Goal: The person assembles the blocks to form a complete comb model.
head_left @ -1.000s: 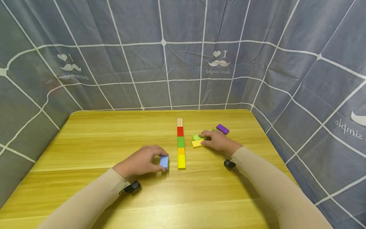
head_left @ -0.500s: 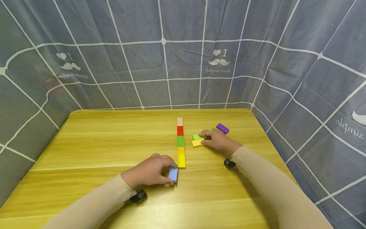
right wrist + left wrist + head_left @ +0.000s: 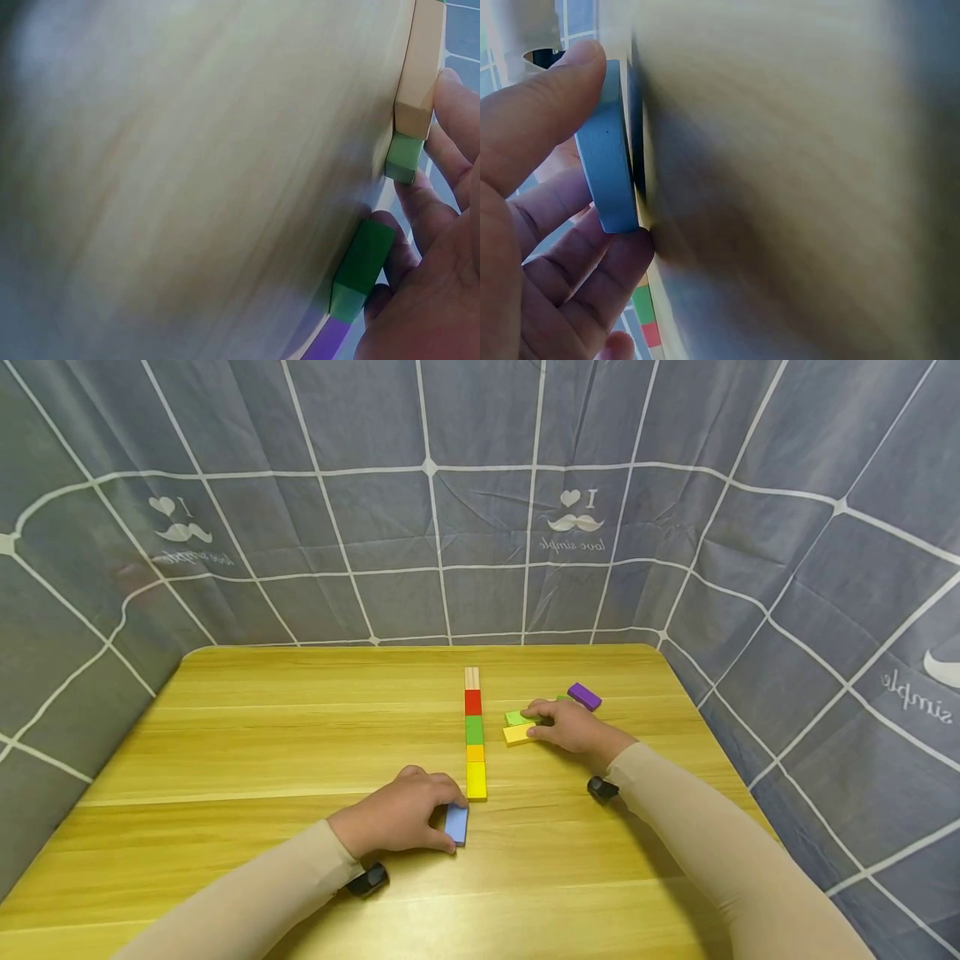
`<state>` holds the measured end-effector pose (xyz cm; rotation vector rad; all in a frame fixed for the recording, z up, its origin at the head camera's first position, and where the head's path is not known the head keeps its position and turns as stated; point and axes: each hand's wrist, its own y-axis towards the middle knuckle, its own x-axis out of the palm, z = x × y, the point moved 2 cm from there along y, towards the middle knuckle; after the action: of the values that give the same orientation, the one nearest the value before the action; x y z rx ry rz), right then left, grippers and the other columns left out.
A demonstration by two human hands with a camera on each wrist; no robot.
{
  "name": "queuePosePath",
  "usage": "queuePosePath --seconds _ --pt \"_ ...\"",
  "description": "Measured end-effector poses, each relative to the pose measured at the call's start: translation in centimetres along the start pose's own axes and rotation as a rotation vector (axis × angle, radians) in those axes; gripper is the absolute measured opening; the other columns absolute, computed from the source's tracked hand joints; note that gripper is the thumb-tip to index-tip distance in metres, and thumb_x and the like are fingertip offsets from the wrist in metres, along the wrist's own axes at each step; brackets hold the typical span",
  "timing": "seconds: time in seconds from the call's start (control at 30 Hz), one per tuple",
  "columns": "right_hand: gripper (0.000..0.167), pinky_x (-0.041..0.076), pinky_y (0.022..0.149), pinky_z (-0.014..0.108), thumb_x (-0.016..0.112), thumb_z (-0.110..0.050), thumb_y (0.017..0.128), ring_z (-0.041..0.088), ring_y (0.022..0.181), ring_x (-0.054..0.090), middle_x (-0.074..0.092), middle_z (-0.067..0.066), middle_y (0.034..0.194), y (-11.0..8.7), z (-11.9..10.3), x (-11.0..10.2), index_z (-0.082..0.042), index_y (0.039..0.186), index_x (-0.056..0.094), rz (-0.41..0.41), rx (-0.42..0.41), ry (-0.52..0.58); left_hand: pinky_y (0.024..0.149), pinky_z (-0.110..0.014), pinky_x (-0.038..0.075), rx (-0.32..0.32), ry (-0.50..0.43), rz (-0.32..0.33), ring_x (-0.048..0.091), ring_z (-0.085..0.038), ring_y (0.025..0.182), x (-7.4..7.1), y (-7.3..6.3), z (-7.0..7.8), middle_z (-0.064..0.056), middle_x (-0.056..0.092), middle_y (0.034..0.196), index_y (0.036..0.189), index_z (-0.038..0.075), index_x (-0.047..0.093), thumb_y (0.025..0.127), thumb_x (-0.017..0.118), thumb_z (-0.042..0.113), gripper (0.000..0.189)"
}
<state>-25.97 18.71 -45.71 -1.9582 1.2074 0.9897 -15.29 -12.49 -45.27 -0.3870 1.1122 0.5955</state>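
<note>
My left hand (image 3: 405, 810) pinches a light blue block (image 3: 456, 824) between thumb and fingers. In the left wrist view the block (image 3: 609, 157) is on or just above the table, which I cannot tell. It lies just below and slightly left of the near end of a straight row: a bright yellow block (image 3: 476, 782), an orange block (image 3: 475, 753), a green block (image 3: 474, 730), a red block (image 3: 472, 702) and a plain wood block (image 3: 472, 678). My right hand (image 3: 573, 727) rests over a pale yellow block (image 3: 516, 734) and a light green block (image 3: 517, 718), fingers loosely bent.
Beyond the right hand lie a purple block (image 3: 584, 697) and a dark green block (image 3: 364, 259), mostly hidden in the head view. A grey checked curtain (image 3: 480, 527) surrounds the wooden table (image 3: 300, 718) at the back and sides.
My left hand has moved the light blue block right and nearer, from beside the row to just below its near end. The right hand stays over its blocks.
</note>
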Motion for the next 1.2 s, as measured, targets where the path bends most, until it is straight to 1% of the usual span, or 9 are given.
queuePosePath --seconds 0.3,0.43,0.53,0.67,0.73,0.87,1.1,1.2 --pt "0.047 0.036 0.125 0.053 0.068 -0.03 0.104 0.038 0.152 0.044 0.054 0.012 0.159 0.09 -0.02 -0.12 -0.015 0.148 0.063 0.007 0.0 -0.034 0.104 -0.041 0.041 0.0 0.015 -0.01 0.065 -0.005 0.111 0.02 0.18 0.03 0.008 0.07 0.127 0.128 0.02 0.074 0.083 0.089 0.046 0.053" --pt "0.047 0.035 0.125 0.053 0.069 -0.03 0.104 0.037 0.152 0.044 0.053 0.012 0.16 0.14 -0.05 -0.15 -0.016 0.148 0.063 0.003 0.007 -0.033 0.103 -0.04 0.041 0.005 -0.007 -0.029 0.064 -0.007 0.111 -0.08 0.13 -0.13 0.008 0.068 0.129 0.13 0.021 0.074 0.083 0.088 0.046 0.055" --pt "0.047 0.035 0.125 0.053 0.069 -0.03 0.104 0.038 0.152 0.043 0.052 0.012 0.16 0.12 -0.11 -0.17 -0.016 0.148 0.063 0.0 0.004 -0.034 0.101 -0.039 0.04 -0.004 -0.03 -0.046 0.059 -0.008 0.103 -0.2 -0.01 -0.38 0.011 0.064 0.127 0.133 0.024 0.073 0.083 0.089 0.045 0.057" --pt "0.048 0.035 0.125 0.053 0.068 -0.03 0.104 0.038 0.152 0.043 0.052 0.013 0.161 0.08 -0.24 -0.23 -0.015 0.149 0.062 -0.001 -0.003 -0.042 0.101 -0.041 0.039 -0.002 -0.038 -0.05 0.049 -0.004 0.089 -0.37 -0.04 -0.53 0.011 0.059 0.115 0.135 0.026 0.073 0.084 0.089 0.041 0.055" --pt "0.048 0.035 0.125 0.053 0.068 -0.03 0.104 0.038 0.152 0.043 0.051 0.013 0.161 0.07 -0.26 -0.27 -0.015 0.149 0.062 -0.001 -0.003 -0.046 0.101 -0.043 0.038 0.011 -0.032 -0.044 0.048 -0.003 0.084 -0.41 0.05 -0.45 0.01 0.059 0.111 0.134 0.025 0.074 0.085 0.089 0.039 0.053" --pt "0.048 0.035 0.126 0.052 0.068 -0.03 0.104 0.038 0.153 0.043 0.051 0.013 0.161 0.06 -0.21 -0.29 -0.015 0.149 0.062 0.0 -0.003 -0.038 0.099 -0.044 0.038 0.026 -0.014 -0.031 0.046 -0.001 0.083 -0.24 0.34 -0.25 0.009 0.061 0.11 0.135 0.023 0.074 0.087 0.087 0.039 0.052" --pt "0.048 0.035 0.126 0.052 0.068 -0.029 0.104 0.038 0.153 0.043 0.052 0.014 0.161 0.07 -0.1 -0.21 -0.013 0.149 0.062 0.002 -0.003 -0.027 0.096 -0.042 0.036 0.021 0.002 -0.024 0.046 -0.002 0.081 0.16 0.77 -0.04 0.009 0.061 0.109 0.136 0.024 0.073 0.088 0.085 0.044 0.054" --pt "0.048 0.034 0.126 0.052 0.069 -0.029 0.104 0.038 0.153 0.042 0.051 0.013 0.161 0.06 -0.12 -0.19 -0.014 0.148 0.062 0.001 0.004 -0.034 0.097 -0.042 0.035 0.02 0.009 -0.021 0.048 -0.001 0.084 0.23 0.88 0.08 0.008 0.062 0.11 0.136 0.023 0.073 0.088 0.085 0.045 0.054"
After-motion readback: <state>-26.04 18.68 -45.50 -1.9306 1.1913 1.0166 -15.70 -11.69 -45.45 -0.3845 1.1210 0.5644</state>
